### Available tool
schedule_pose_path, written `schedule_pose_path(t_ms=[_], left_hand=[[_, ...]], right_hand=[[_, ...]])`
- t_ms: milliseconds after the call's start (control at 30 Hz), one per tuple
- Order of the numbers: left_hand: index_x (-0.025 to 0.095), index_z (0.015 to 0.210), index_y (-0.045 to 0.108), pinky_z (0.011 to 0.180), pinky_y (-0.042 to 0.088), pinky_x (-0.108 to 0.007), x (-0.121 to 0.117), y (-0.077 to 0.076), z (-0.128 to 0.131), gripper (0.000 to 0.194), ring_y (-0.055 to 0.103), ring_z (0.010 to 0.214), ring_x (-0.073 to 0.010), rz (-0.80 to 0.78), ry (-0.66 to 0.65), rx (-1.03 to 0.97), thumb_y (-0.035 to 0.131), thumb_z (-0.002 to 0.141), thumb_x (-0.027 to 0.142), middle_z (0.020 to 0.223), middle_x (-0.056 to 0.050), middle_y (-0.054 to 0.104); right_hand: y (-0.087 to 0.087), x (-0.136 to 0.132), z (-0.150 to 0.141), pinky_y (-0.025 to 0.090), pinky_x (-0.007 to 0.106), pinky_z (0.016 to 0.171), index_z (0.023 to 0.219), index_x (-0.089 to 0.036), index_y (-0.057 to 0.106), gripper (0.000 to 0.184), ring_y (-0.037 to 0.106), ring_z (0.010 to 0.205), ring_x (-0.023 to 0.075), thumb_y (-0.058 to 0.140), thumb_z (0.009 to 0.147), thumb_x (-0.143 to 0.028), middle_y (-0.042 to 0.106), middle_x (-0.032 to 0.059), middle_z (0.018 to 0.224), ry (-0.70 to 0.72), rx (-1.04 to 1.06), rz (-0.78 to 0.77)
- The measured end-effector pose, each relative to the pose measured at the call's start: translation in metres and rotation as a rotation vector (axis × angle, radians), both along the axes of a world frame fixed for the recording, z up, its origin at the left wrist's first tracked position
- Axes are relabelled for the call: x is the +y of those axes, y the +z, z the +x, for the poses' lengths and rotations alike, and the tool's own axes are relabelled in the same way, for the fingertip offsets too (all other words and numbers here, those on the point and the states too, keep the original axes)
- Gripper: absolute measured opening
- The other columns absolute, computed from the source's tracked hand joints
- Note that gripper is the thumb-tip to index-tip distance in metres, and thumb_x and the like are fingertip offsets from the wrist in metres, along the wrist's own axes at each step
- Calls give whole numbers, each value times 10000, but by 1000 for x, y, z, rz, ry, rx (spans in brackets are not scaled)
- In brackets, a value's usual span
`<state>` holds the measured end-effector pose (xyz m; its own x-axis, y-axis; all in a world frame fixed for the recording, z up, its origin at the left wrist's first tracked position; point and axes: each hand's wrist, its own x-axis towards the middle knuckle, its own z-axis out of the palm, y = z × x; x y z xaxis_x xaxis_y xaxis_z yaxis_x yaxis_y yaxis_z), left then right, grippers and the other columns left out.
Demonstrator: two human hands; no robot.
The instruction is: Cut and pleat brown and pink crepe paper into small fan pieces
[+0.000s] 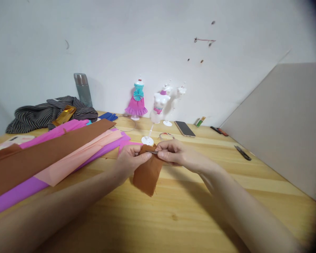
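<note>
Low over the table, a small piece of brown crepe paper (146, 177) hangs down between my two hands. My left hand (128, 161) pinches its upper left edge between thumb and fingers. Close beside it, my right hand (175, 153) is closed on the upper right edge, thumb on top. A thin greyish strip (153, 152) shows along the paper's top between the two thumbs; what it is I cannot tell. Just behind the hands stands a white mini dress form (160, 102) with a pink collar and a pink and turquoise waistband.
Long brown, peach and purple crepe paper sheets (52, 147) cover the left side. Behind are a striped cloth (42, 114), a flask (83, 90) and a form in a pink skirt (137, 102). A phone (184, 129) and a dark cutting tool (242, 153) lie right.
</note>
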<state>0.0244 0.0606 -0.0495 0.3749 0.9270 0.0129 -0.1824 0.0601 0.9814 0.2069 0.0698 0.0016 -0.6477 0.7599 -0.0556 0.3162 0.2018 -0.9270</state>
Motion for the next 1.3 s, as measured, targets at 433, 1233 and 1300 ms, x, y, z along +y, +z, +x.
schedule_pose_path(t_ms=[433, 1233, 1300], left_hand=[[136, 865, 717, 693, 442, -276, -1, 2, 0, 316, 626, 772, -192, 21, -14, 38, 704, 665, 380, 783, -43, 706], [116, 816, 678, 558, 423, -247, -1, -2, -3, 385, 613, 645, -173, -70, -47, 2, 719, 644, 457, 732, -64, 683], [118, 751, 661, 538, 403, -235, 0, -3, -2, 346, 601, 630, -163, -55, -25, 19, 704, 658, 449, 700, -54, 667]], right_hand=[[0, 0, -1, 136, 244, 444, 661, -170, 469, 399, 210, 475, 61, 562, 804, -531, 280, -75, 545, 17, -7, 18], [-9, 7, 5, 115, 247, 429, 578, -182, 368, 427, 203, 432, 44, 559, 834, -465, 281, -82, 489, -31, 33, -21], [-7, 6, 5, 114, 246, 426, 587, -179, 396, 406, 203, 430, 43, 576, 822, -456, 284, -84, 486, -43, 34, -33]])
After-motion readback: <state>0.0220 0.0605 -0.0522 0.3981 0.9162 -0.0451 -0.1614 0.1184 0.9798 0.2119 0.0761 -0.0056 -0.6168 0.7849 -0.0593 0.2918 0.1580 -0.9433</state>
